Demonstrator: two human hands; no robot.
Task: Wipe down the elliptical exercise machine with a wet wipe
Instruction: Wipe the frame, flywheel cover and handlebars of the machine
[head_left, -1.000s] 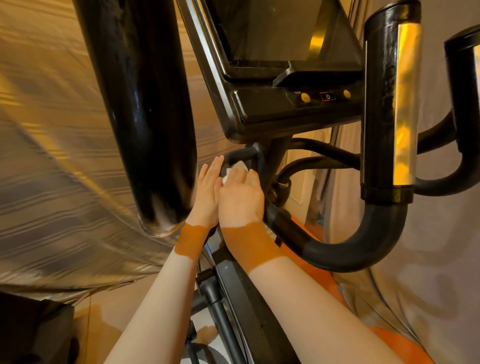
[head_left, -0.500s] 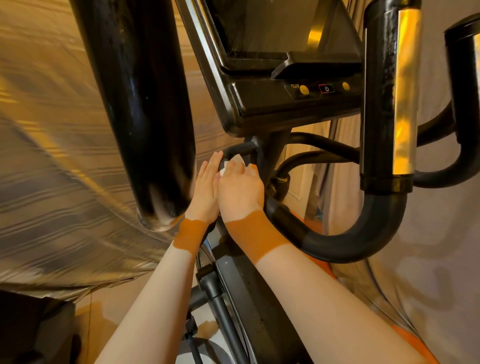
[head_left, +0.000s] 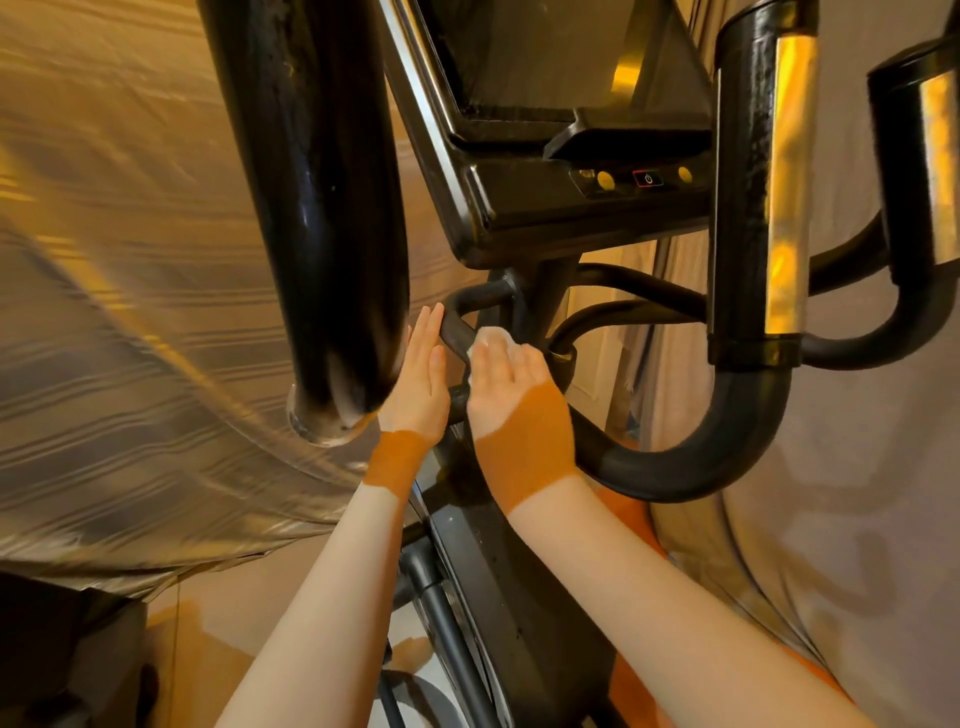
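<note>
The wet wipe (head_left: 491, 338) is clamped under the right hand's (head_left: 506, 387) curled fingers against a black bar (head_left: 456, 332), left hand (head_left: 418, 387) fingers straight, together.

Left hand (head_left: 422, 375) flat, fingers straight; right hand (head_left: 503, 375) curled.

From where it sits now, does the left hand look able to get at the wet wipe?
Probably yes. The left hand lies flat beside the right hand, which holds the wet wipe against a black bar; only that bar lies between them.
</note>
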